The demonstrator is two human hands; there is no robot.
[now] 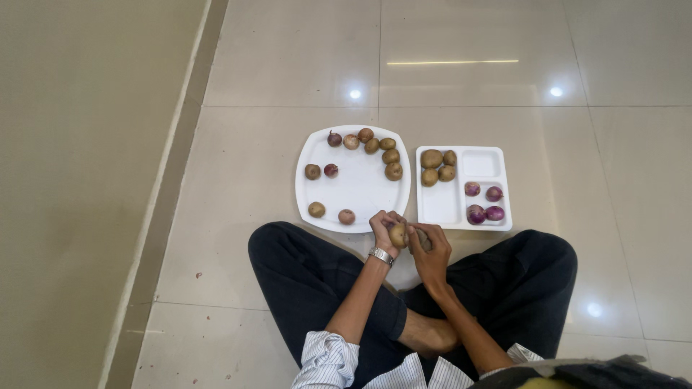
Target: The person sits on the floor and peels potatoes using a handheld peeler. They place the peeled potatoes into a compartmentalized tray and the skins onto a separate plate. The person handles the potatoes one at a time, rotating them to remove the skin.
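seated cross-legged on tiled floor [288, 79]. left hand [383, 227] and right hand [431, 248] meet above the lap, fingers of both closed round one small brown potato [398, 235]. looks like a sorting step, mid-handling. round white plate [360, 191] holds mixed potatoes and small purple onions; compartment tray [461, 209] just beside it keeps them apart. next move needs matching the potato compartment.
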